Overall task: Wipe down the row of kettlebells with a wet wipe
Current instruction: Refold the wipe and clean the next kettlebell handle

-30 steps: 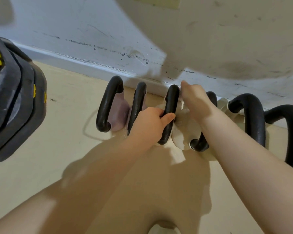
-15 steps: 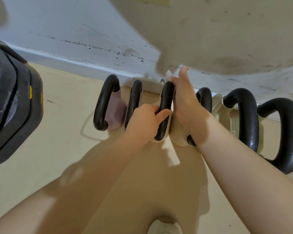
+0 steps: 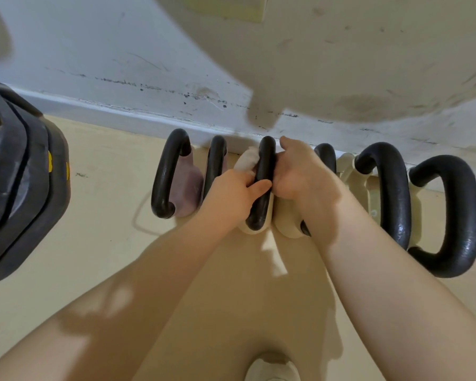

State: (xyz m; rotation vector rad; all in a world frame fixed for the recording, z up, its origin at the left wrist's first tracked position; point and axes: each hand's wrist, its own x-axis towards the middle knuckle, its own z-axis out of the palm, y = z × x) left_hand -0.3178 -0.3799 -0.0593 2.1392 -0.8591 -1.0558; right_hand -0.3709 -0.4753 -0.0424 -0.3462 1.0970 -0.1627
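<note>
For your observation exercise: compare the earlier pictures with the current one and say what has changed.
The right hand, which reached up toward the wall, has come down against the third kettlebell's handle. A white wet wipe now shows beside that handle. The left hand still grips it; the kettlebells stayed in place.

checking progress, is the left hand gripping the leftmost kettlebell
No, the left hand grips the third handle from the left; the leftmost kettlebell stands untouched.

The right hand [image 3: 297, 171] covers most of the fourth kettlebell [image 3: 326, 158] — only its handle top and a pale body edge show. The wet wipe [image 3: 248, 159] disappears behind the third kettlebell's handle [image 3: 264, 182]. Left of it, black weight plates [image 3: 14, 182] — perhaps a dumbbell — run off the picture's edge.
</note>
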